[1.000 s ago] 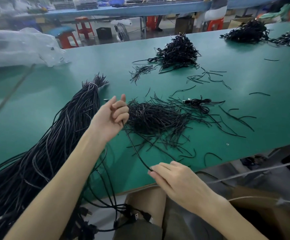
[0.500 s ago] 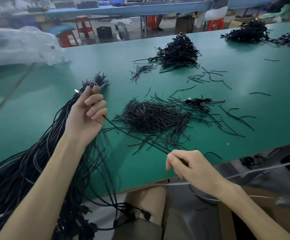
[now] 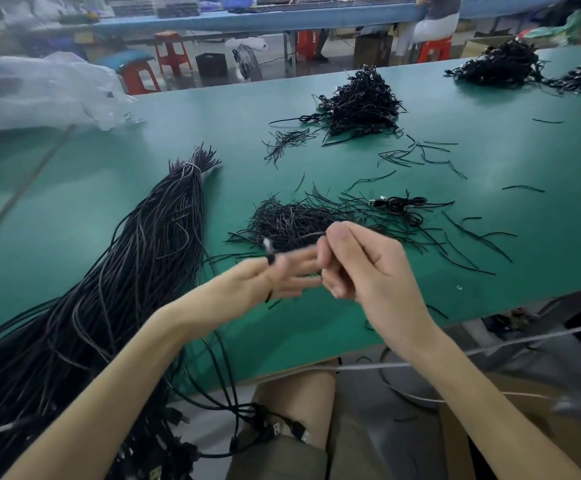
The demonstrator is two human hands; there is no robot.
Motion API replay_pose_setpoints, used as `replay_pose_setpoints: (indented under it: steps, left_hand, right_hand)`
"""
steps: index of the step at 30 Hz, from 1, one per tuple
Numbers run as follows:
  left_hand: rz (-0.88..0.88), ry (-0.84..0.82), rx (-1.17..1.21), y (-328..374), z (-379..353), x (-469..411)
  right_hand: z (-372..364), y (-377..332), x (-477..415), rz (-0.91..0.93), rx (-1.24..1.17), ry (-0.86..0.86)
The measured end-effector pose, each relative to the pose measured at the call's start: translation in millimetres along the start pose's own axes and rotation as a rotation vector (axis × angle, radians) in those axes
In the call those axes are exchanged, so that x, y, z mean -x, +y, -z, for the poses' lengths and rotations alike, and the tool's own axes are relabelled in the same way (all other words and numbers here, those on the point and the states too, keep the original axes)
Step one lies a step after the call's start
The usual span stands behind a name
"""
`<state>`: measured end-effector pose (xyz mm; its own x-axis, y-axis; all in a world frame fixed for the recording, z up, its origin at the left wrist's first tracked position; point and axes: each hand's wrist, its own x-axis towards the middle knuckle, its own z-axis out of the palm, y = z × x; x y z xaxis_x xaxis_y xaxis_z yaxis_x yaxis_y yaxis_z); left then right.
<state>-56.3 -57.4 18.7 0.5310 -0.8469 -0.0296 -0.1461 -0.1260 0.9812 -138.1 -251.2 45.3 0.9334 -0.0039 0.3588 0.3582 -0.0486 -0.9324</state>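
My two hands meet just above the green table, near its front edge. A single black cable runs between them. My left hand is motion-blurred and holds the cable's end, whose silver-tipped plug sticks up above its fingers. My right hand has its fingers curled and pinches the cable a short way along. To the left lies a long thick bundle of black cables, tied near its far end and hanging off the front edge.
A heap of short black ties lies just behind my hands, with one coiled cable to its right. Piles of coiled cables stand farther back and at the far right. A clear plastic bag is at back left.
My left hand has moved right, away from the bundle, with the cable end. My right hand has risen from the table edge to meet it, so the cable span between them is now short.
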Motion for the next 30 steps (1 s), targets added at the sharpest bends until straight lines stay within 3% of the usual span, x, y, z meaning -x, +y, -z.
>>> replay_pose_setpoints:
  steps: [2,5,8,10,11,14,16,19,22,27,30]
  left_hand:
    - [-0.124,0.110,0.266,-0.4,-1.6,-3.8]
    - [-0.210,0.183,0.460,7.5,-5.2,-10.3]
    - [-0.253,0.154,0.676,20.6,-6.9,-2.9]
    - [-0.236,0.030,0.750,33.0,-4.2,9.2]
    - [-0.206,0.005,0.642,36.5,-1.8,13.9]
    - [0.002,-0.026,-0.063,33.1,-1.4,20.5]
    - [0.178,-0.074,-0.338,26.9,-9.7,18.2]
    - [0.183,0.227,-0.591,9.9,-13.3,9.6]
    - [0.027,0.432,-0.299,4.2,-12.8,4.6]
    - [-0.103,0.476,0.413,11.6,-12.0,-4.1]
    - [-0.179,0.446,0.672,27.8,4.9,10.9]
  right_hand:
    - [-6.0,-1.8,8.8,0.023,0.055,-0.098]
    - [-17.2,11.0,25.6,-0.074,0.142,-0.288]
    - [-18.3,30.4,29.8,-0.214,0.125,-0.341]
    - [-9.5,39.1,21.5,-0.284,0.140,-0.306]
    - [-4.3,41.1,15.8,-0.305,0.151,-0.282]
    - [4.2,44.3,0.3,-0.329,0.135,-0.182]
    - [0.6,44.9,-6.3,-0.330,0.094,-0.121]
    - [-12.5,42.4,-10.7,-0.270,0.094,-0.099]
    - [-19.4,40.3,-6.9,-0.187,0.079,-0.084]
    - [-34.5,51.5,11.4,-0.178,0.088,-0.229]
    - [-29.4,62.4,14.0,-0.240,0.169,-0.267]
